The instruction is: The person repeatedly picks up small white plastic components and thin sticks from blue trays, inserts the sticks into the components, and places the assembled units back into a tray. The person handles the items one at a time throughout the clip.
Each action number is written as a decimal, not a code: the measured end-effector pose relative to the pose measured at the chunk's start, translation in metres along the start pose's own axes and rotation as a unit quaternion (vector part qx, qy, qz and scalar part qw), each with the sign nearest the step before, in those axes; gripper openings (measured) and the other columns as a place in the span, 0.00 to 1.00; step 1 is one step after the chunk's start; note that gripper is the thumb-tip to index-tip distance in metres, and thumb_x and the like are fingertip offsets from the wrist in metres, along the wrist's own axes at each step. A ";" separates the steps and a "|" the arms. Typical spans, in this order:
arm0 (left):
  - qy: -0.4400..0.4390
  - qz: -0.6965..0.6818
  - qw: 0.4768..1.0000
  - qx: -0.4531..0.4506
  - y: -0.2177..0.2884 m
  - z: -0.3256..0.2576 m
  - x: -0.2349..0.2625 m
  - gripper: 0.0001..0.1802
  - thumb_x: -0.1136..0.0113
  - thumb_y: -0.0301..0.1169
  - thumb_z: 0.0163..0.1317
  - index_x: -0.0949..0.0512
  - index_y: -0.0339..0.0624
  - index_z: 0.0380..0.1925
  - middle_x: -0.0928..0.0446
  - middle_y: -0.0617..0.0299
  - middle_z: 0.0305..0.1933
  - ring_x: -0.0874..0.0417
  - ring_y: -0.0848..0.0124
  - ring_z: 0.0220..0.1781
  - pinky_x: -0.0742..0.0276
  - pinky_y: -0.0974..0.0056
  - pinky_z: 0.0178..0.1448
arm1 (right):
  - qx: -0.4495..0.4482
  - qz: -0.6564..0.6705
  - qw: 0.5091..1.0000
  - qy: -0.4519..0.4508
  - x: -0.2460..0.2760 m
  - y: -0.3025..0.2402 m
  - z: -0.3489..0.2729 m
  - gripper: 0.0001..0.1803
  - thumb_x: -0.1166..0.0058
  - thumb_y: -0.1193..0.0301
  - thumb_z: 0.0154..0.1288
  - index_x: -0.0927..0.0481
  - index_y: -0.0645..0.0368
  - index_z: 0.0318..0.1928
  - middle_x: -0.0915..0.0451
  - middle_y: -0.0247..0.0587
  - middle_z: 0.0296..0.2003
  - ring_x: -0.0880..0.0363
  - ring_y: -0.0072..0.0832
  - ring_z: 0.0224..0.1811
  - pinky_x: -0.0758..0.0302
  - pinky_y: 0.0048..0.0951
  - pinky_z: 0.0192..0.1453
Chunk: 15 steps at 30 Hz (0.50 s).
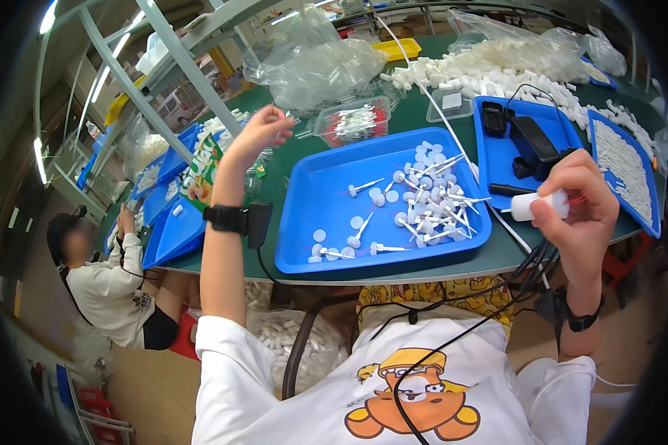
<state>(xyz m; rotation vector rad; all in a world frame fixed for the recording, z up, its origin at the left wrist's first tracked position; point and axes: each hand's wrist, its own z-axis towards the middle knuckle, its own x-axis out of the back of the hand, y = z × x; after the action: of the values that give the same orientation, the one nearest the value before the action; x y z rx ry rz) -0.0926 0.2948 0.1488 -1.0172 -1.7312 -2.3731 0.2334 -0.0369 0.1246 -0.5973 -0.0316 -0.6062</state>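
My right hand (pixel 586 196) is closed around a white plastic cylinder (pixel 525 208) with a small nub at its left end, held up beyond the right side of the blue tray. Reddish wires show by its other end, between my fingers. My left hand (pixel 263 133) is raised past the tray's far left corner, fingers curled and pinched together by some small clear pieces; whether it holds one is too small to tell. In the blue tray (pixel 319 170) lie several white stick-like parts with round translucent discs (pixel 427 200), mostly heaped on the right.
Behind the tray stands a clear container of white sticks (pixel 356 122). A second blue tray (pixel 490 163) holds a black power adapter (pixel 534 141). White cylinders (pixel 482 70) are piled at the back right. At the left, another person (pixel 107 282) sits working. Black cables cross my lap.
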 end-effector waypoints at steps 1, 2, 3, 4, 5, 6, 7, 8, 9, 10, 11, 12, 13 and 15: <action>-0.015 -0.062 0.997 -0.046 0.023 -0.010 -0.012 0.09 0.43 0.33 0.59 0.33 0.45 0.32 0.23 0.61 0.37 0.23 0.73 0.39 0.27 0.70 0.42 | 0.013 -0.012 1.000 -0.013 -0.001 -0.002 -0.001 0.12 0.37 0.84 0.42 0.23 0.62 0.29 0.28 0.35 0.30 0.31 0.18 0.30 0.35 0.17 0.33; -0.037 -0.078 0.993 -0.077 0.051 -0.026 -0.026 0.08 0.44 0.31 0.61 0.34 0.46 0.31 0.24 0.60 0.38 0.23 0.73 0.39 0.28 0.70 0.43 | 0.032 -0.023 0.999 -0.013 -0.003 -0.002 -0.002 0.12 0.35 0.83 0.41 0.22 0.62 0.29 0.28 0.35 0.30 0.31 0.19 0.30 0.35 0.17 0.32; -0.058 -0.093 0.988 -0.107 0.078 -0.046 -0.040 0.08 0.46 0.29 0.62 0.35 0.47 0.30 0.24 0.59 0.39 0.23 0.73 0.40 0.28 0.70 0.45 | 0.042 -0.021 0.999 -0.021 -0.002 -0.003 -0.003 0.13 0.33 0.82 0.39 0.21 0.61 0.29 0.28 0.35 0.29 0.31 0.19 0.29 0.35 0.17 0.31; -0.086 -0.087 0.981 -0.151 0.097 -0.063 -0.051 0.07 0.46 0.28 0.62 0.36 0.45 0.31 0.24 0.58 0.39 0.24 0.73 0.40 0.29 0.69 0.45 | 0.062 -0.030 0.997 -0.025 -0.002 -0.004 -0.004 0.13 0.32 0.81 0.39 0.21 0.61 0.28 0.27 0.35 0.28 0.31 0.20 0.28 0.35 0.18 0.30; -0.112 -0.082 0.971 -0.193 0.112 -0.079 -0.062 0.07 0.47 0.27 0.62 0.36 0.44 0.32 0.24 0.57 0.39 0.24 0.73 0.41 0.29 0.69 0.46 | 0.081 -0.037 0.995 -0.031 -0.003 -0.006 -0.004 0.13 0.32 0.81 0.38 0.21 0.61 0.28 0.27 0.36 0.28 0.31 0.20 0.28 0.35 0.18 0.29; -0.104 -0.077 0.968 -0.214 0.123 -0.097 -0.078 0.07 0.47 0.26 0.62 0.36 0.43 0.34 0.24 0.57 0.39 0.24 0.73 0.41 0.29 0.68 0.46 | 0.083 -0.032 0.995 -0.040 -0.004 -0.009 -0.005 0.13 0.31 0.80 0.37 0.21 0.60 0.28 0.26 0.35 0.27 0.30 0.20 0.28 0.35 0.18 0.28; -0.096 -0.072 0.965 -0.234 0.131 -0.114 -0.096 0.07 0.47 0.25 0.62 0.36 0.42 0.35 0.24 0.56 0.38 0.24 0.73 0.40 0.28 0.68 0.46 | 0.086 -0.016 0.995 -0.044 -0.005 -0.009 -0.007 0.13 0.31 0.79 0.37 0.20 0.60 0.28 0.26 0.36 0.27 0.30 0.20 0.28 0.35 0.18 0.28; -0.084 -0.031 0.963 -0.253 0.136 -0.130 -0.111 0.09 0.47 0.24 0.61 0.35 0.40 0.38 0.24 0.56 0.38 0.24 0.73 0.40 0.28 0.68 0.46 | 0.089 0.001 0.995 -0.048 -0.005 -0.011 -0.008 0.13 0.31 0.79 0.37 0.20 0.60 0.28 0.26 0.36 0.27 0.30 0.20 0.28 0.35 0.18 0.27; -0.072 0.011 0.960 -0.272 0.140 -0.145 -0.123 0.11 0.47 0.22 0.60 0.34 0.38 0.41 0.24 0.55 0.38 0.24 0.73 0.39 0.29 0.68 0.45 | 0.092 0.019 0.994 -0.052 -0.006 -0.013 -0.009 0.13 0.31 0.79 0.37 0.20 0.60 0.28 0.25 0.36 0.27 0.30 0.20 0.27 0.35 0.18 0.27; -0.096 0.043 0.953 -0.285 0.143 -0.156 -0.133 0.13 0.47 0.22 0.59 0.34 0.37 0.44 0.24 0.56 0.37 0.25 0.72 0.38 0.29 0.68 0.44 | 0.091 0.026 0.994 -0.055 -0.006 -0.015 -0.010 0.14 0.31 0.79 0.37 0.20 0.60 0.28 0.25 0.36 0.27 0.30 0.21 0.28 0.36 0.18 0.27; -0.121 0.075 0.944 -0.299 0.144 -0.166 -0.141 0.16 0.47 0.21 0.58 0.33 0.36 0.47 0.24 0.57 0.37 0.25 0.72 0.38 0.29 0.68 0.43 | 0.082 0.044 0.994 -0.054 -0.007 -0.016 -0.011 0.14 0.31 0.79 0.37 0.20 0.60 0.29 0.25 0.36 0.27 0.30 0.21 0.28 0.36 0.18 0.27; -0.144 0.095 0.938 -0.302 0.143 -0.175 -0.148 0.17 0.48 0.20 0.57 0.33 0.35 0.48 0.25 0.57 0.37 0.25 0.72 0.37 0.29 0.68 0.42 | 0.075 0.065 0.994 -0.054 -0.008 -0.018 -0.013 0.14 0.31 0.79 0.37 0.20 0.60 0.29 0.25 0.36 0.27 0.30 0.21 0.28 0.36 0.18 0.27; -0.165 0.116 0.931 -0.304 0.142 -0.184 -0.152 0.18 0.49 0.20 0.57 0.32 0.35 0.49 0.26 0.58 0.36 0.26 0.71 0.36 0.30 0.69 0.41 | 0.070 0.087 0.992 -0.056 -0.009 -0.020 -0.014 0.14 0.31 0.79 0.37 0.20 0.60 0.29 0.25 0.36 0.27 0.30 0.21 0.28 0.36 0.18 0.27; -0.200 0.043 0.941 -0.271 0.139 -0.195 -0.162 0.17 0.49 0.20 0.57 0.31 0.35 0.48 0.30 0.58 0.34 0.28 0.70 0.33 0.31 0.68 0.38 | 0.063 0.130 0.987 -0.068 -0.010 -0.023 -0.016 0.15 0.29 0.77 0.37 0.19 0.59 0.30 0.25 0.35 0.28 0.30 0.21 0.29 0.37 0.18 0.28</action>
<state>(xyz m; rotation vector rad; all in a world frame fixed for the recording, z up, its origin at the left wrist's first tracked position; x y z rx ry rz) -0.0054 0.0189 0.1492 -1.7036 -1.0673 -2.7980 0.2106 -0.0557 0.1211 -0.5094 -0.1181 -0.3064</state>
